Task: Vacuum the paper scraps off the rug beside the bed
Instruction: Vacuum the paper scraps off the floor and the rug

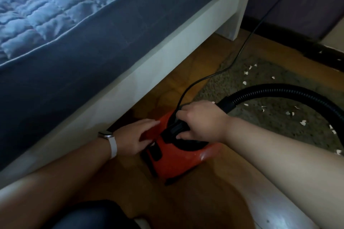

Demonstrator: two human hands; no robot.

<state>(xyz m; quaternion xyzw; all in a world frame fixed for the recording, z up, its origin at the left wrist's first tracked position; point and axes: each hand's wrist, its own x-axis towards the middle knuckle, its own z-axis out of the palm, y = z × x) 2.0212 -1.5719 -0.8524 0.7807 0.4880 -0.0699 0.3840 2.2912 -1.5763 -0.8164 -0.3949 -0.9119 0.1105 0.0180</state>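
A small red vacuum cleaner (175,160) stands on the wooden floor beside the bed. My right hand (201,119) is closed around its black top handle (176,128). My left hand (137,135), with a white watch band on the wrist, lies flat with fingers apart against the vacuum's left side. A black ribbed hose (279,90) arcs from the vacuum to the right, over a grey-brown rug (279,117). Several white paper scraps (246,73) lie scattered on the rug.
The bed's white frame (167,57) and blue quilt (55,5) fill the left and top. A black power cord (242,50) runs from the vacuum up toward the dark wall at the back. A dark skirting board (297,42) borders the floor.
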